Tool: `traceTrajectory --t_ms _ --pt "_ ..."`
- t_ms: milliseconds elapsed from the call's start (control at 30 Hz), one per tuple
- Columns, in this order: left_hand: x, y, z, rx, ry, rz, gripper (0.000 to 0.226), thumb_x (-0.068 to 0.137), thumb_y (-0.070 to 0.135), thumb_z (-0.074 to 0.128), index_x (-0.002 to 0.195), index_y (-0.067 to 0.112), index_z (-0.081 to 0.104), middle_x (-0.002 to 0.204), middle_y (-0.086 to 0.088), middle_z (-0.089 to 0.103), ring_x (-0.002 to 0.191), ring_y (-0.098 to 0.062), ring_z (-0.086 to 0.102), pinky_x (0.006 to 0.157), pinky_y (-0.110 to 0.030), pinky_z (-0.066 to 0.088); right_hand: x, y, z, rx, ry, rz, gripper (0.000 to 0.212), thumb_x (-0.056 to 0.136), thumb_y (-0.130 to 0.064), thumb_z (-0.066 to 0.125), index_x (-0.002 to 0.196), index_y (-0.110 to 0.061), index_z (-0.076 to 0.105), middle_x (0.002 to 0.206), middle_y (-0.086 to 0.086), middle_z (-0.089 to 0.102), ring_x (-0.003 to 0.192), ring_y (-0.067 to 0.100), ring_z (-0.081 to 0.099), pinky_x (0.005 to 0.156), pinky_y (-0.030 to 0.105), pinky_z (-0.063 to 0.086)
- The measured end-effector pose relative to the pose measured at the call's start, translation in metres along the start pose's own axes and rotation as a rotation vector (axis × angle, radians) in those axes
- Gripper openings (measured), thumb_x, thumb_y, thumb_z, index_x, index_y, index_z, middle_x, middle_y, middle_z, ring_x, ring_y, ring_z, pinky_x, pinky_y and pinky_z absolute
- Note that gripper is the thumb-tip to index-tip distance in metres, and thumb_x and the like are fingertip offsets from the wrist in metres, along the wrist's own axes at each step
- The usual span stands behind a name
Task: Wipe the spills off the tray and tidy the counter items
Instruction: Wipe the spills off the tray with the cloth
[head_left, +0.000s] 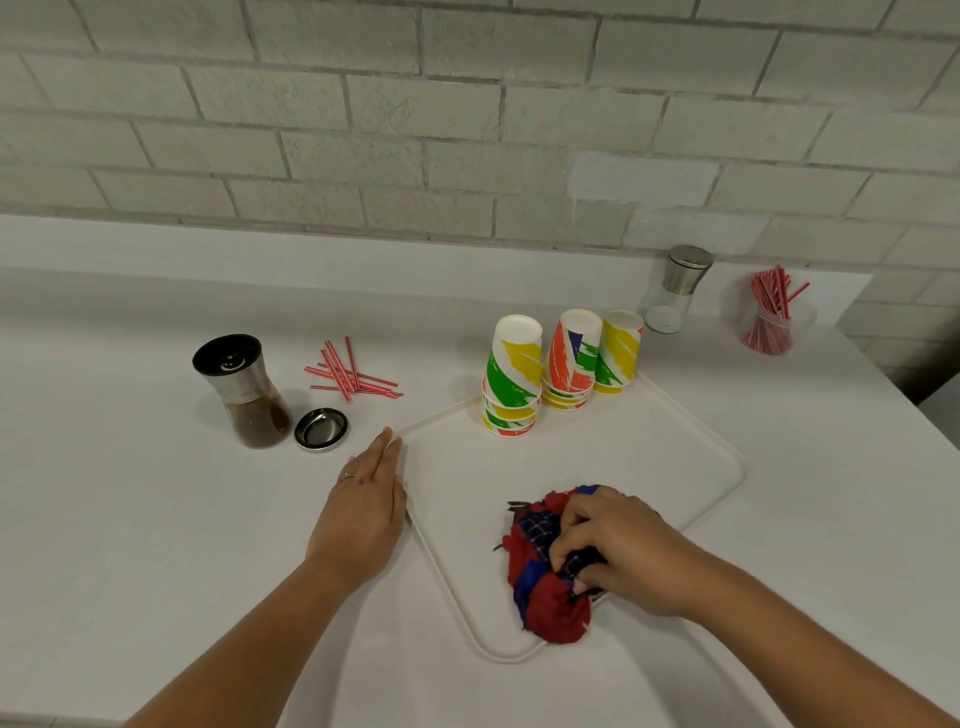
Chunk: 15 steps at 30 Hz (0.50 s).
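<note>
Currently right hand (618, 551) grip clutches cloth (545, 608) beneath it on tray (597, 457); left hand (363, 509) flat against rim.

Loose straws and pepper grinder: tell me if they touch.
Apart. The head view shows bare counter between the loose straws and the pepper grinder.

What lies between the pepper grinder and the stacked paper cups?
Head view: a loose pile of red-striped straws on the counter, between the pepper grinder and the paper cups.
</note>
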<state>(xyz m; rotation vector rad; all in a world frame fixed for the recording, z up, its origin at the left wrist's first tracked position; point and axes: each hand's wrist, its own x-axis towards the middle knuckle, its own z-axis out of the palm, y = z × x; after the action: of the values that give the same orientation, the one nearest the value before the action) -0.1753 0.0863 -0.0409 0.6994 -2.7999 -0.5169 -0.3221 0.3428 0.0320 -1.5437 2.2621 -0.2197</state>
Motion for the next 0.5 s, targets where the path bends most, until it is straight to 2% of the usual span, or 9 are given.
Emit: traceTrajectory --t_ms 167,367,500 --pt "0.0 0.0 0.0 0.026 0.007 0.004 0.051 0.098 0.025 0.026 0.147 0.014 0.018 0.159 -0.002 0.012 0.143 -0.021 0.022 0.117 -0.03 0.013 0.004 -0.018 0.014 0.068 0.037 -0.039 0.031 0.071 -0.045 0.072 0.098 -0.039 0.059 0.099 -0.019 0.044 0.095 0.01 0.037 0.086 0.029 0.037" --pt "-0.001 -0.002 0.002 0.027 0.002 0.002 0.052 0.098 0.028 0.023 0.148 0.017 0.014 0.159 0.0 0.009 0.144 -0.019 0.019 0.116 -0.028 0.01 0.005 -0.035 0.025 0.135 -0.007 -0.042 0.056 0.057 -0.066 0.068 0.106 -0.045 0.05 0.106 -0.025 0.035 0.097 0.002 0.028 0.087 0.026 0.029" --pt "-0.001 -0.001 0.001 0.022 0.005 0.003 0.052 0.098 0.029 0.022 0.148 0.017 0.014 0.159 0.0 0.009 0.144 -0.019 0.018 0.116 -0.029 0.01 0.009 -0.046 0.034 0.049 0.058 -0.019 0.05 0.059 -0.062 0.069 0.098 -0.039 0.049 0.106 -0.019 0.036 0.099 0.008 0.028 0.085 0.032 0.027"
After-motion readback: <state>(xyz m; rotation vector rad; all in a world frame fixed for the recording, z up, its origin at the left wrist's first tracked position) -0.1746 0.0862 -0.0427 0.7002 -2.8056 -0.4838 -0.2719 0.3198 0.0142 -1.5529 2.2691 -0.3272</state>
